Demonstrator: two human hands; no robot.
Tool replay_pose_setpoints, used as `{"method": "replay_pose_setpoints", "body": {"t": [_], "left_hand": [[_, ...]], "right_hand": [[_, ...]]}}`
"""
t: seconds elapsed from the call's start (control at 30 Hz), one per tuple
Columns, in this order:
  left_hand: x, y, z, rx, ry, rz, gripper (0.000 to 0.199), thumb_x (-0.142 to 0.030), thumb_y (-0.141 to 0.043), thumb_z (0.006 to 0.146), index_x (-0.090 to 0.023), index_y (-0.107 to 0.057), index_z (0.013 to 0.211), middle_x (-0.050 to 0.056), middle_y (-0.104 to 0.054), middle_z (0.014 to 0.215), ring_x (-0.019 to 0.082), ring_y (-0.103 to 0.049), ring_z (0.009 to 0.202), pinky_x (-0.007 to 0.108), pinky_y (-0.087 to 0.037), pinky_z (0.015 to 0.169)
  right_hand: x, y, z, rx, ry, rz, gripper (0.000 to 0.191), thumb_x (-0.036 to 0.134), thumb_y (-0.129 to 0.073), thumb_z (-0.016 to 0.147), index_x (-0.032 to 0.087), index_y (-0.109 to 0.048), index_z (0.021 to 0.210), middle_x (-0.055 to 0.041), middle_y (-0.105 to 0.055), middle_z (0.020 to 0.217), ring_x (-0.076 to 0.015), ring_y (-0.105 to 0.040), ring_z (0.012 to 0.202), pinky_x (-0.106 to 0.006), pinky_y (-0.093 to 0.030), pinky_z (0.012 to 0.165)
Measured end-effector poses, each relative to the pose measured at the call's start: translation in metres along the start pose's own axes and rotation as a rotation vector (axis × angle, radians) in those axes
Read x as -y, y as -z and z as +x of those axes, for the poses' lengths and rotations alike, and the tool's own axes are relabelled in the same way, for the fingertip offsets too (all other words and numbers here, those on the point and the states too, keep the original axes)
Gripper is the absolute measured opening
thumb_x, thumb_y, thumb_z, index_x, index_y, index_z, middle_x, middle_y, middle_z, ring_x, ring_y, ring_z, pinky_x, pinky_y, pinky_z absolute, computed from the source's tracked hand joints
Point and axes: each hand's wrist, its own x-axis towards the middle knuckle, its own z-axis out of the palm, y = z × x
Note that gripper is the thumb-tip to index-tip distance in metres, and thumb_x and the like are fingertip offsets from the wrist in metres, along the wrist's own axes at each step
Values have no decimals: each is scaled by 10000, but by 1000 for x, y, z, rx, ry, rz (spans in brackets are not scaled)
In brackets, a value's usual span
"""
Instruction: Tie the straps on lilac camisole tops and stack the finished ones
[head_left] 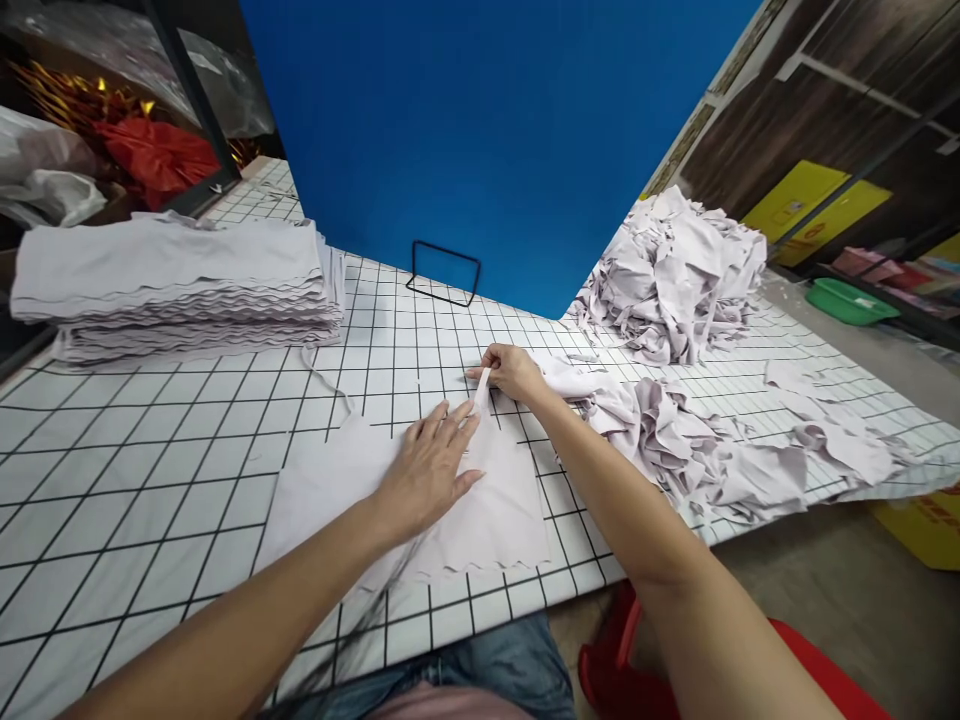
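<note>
A pale fabric piece (pixel 480 520) lies flat on the checked tablecloth (pixel 187 480) in front of me. My left hand (pixel 431 465) rests on it, palm down, with the fingers stretched out and holding nothing. At the far edge of the piece, my right hand (pixel 510 372) pinches a narrow fabric strip (pixel 483 388) that rises from the cloth. The strip's lower end reaches down close to my left fingertips. Whether it is joined to the fabric piece there, I cannot tell.
A neat stack of pale fabric (pixel 172 280) stands at the left. Crumpled scraps (pixel 675 270) are heaped at the right, with more scraps (pixel 720 460) trailing toward the edge. Behind the table stands a blue panel (pixel 465 140) with a black wire frame (pixel 444 272). A red stool (pixel 622 670) is below.
</note>
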Motion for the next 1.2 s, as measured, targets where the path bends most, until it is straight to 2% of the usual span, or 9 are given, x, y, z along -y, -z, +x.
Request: {"method": "replay_pose_setpoints", "body": {"t": [0.2,0.47,0.6,0.7,0.8,0.9,0.97,1.03,1.2], "left_hand": [[2,-5,1,132,-66,52,619,-521,-302,986,-213,-301,1523,38,-160,1629,336,-80,1500,571,-111,1188],[3,-6,2,165,-58,20,663,-569,-284,973,-240,-243,1546,15,-117,1635,318,-26,1507,567,-81,1204],[-1,0,4,209,-44,-20,674,-579,-294,966,-246,-232,1549,14,-74,1639,311,21,1508,569,-54,1205],[-2,19,3,240,-43,-91,693,-593,-312,959,-239,-224,1548,41,-69,1641,319,-8,1508,562,-92,1201],[9,49,-7,231,-77,-140,604,-536,-322,979,-226,-340,1498,86,-237,1609,304,-257,1460,492,-259,1159],[36,73,-28,168,-97,-74,477,-439,-353,993,-203,-495,1383,106,-487,1460,268,-462,1320,432,-357,1085],[58,78,-44,107,-80,-5,444,-408,-380,991,-194,-530,1350,107,-526,1423,265,-454,1326,436,-328,1102],[77,74,-58,77,-76,36,450,-407,-388,993,-204,-514,1374,94,-482,1471,254,-375,1395,442,-255,1150],[97,56,-73,107,-61,49,530,-456,-285,1019,-237,-355,1496,40,-304,1586,208,-169,1494,429,-107,1202]], "right_hand": [[6,6,11,20,-31,-255,415,526,-785,647,199,-530,665,1,-602,657,-138,-504,622,-265,-342,555],[6,51,8,385,-102,-319,345,434,-827,598,210,-636,778,-23,-674,737,-169,-576,655,-287,-414,554],[23,56,-4,279,-62,-361,232,385,-735,721,191,-632,795,-51,-680,787,-158,-564,631,-291,-410,547],[57,34,-10,201,66,-300,187,367,-625,828,182,-632,800,-58,-667,759,-148,-546,597,-287,-399,531],[97,-5,-9,235,303,-260,113,199,-569,855,194,-671,905,-62,-672,891,-151,-582,697,-276,-422,585],[127,-50,-2,288,602,-391,418,32,-513,829,266,-657,1144,-66,-607,1084,-152,-574,832,-274,-418,663],[141,-74,5,300,787,-570,441,52,-554,827,284,-637,1191,-72,-575,1106,-183,-546,910,-292,-399,693],[149,-91,12,287,910,-707,295,121,-588,841,253,-671,1092,-81,-574,1089,-223,-511,974,-321,-379,722],[156,-91,17,277,1032,-839,62,218,-640,813,178,-663,856,-136,-593,1147,-292,-464,1040,-405,-351,791]]}}
